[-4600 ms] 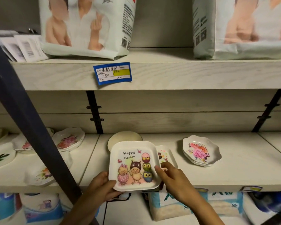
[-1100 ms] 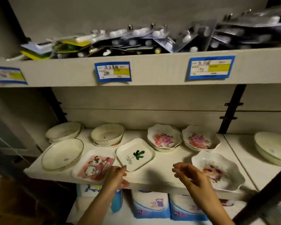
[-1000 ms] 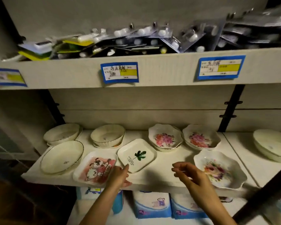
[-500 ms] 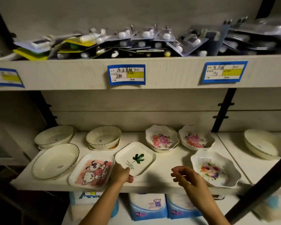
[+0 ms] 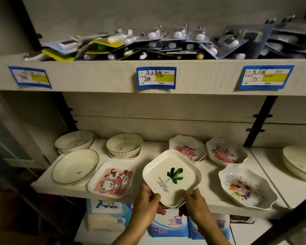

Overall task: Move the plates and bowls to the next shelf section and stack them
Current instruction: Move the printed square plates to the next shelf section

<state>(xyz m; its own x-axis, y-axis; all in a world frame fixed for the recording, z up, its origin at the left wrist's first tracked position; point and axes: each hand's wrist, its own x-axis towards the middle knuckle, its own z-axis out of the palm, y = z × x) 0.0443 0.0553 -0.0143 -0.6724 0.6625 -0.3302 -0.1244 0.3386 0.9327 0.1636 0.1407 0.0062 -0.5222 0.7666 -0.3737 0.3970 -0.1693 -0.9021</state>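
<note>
A square white plate with a green leaf point(image 5: 172, 175) is lifted off the shelf point(image 5: 148, 147), tilted toward me. My left hand point(image 5: 146, 200) grips its near-left edge and my right hand point(image 5: 195, 202) its near-right edge. On the shelf lie a cartoon dog plate point(image 5: 111, 179), a round cream plate point(image 5: 75, 168), two cream bowls point(image 5: 74, 141) point(image 5: 125, 145), and three flowered dishes point(image 5: 187, 149) point(image 5: 225, 153) point(image 5: 245, 188). In the right-hand section sits a stack of cream bowls point(image 5: 300, 163).
A black upright bracket point(image 5: 258, 121) divides the two sections. The shelf above point(image 5: 95, 76) carries blister-packed goods and blue price labels. Packs of paper goods point(image 5: 168, 225) stand on the shelf below. A dark slanted bar point(image 5: 293, 225) crosses the lower right.
Both hands closed on the leaf plate and lifted it off the shelf toward me and to the right. Earlier still, I held an owl plate at the right-hand section.
</note>
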